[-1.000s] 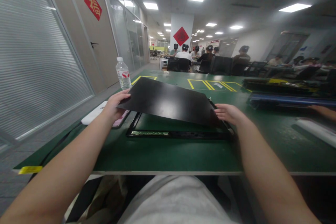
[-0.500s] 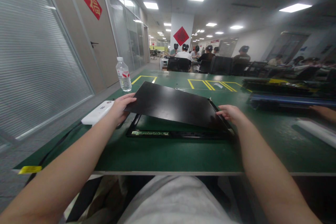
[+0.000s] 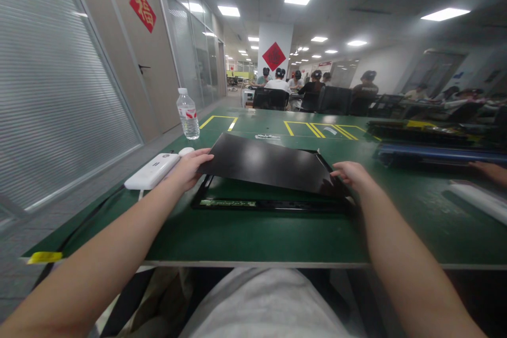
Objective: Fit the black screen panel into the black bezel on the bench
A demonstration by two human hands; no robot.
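Note:
A thin, glossy black panel point(image 3: 265, 161) lies at a slant over a black rectangular frame point(image 3: 297, 204) on the green table. My left hand point(image 3: 192, 169) is closed on the panel's left edge, thumb on top, and keeps that side raised. At the lower right edge, my right hand point(image 3: 352, 173) has its fingers pinched on the panel, right beside the frame's side. A green circuit strip point(image 3: 227, 203) shows along the frame's near bar. The panel hides much of the frame's far side.
Left of the frame lies a white device point(image 3: 152, 170) with a cable; a water bottle point(image 3: 187, 115) stands behind it. At right are a dark blue long object point(image 3: 431, 154), a white object point(image 3: 479, 199) and another person's hand point(image 3: 489, 170). Yellow tape point(image 3: 312, 129) marks the table's far part.
The panel's raised left side has come down and shifted slightly right with my left hand. More of the white device now shows. My right hand stays at the panel's right edge.

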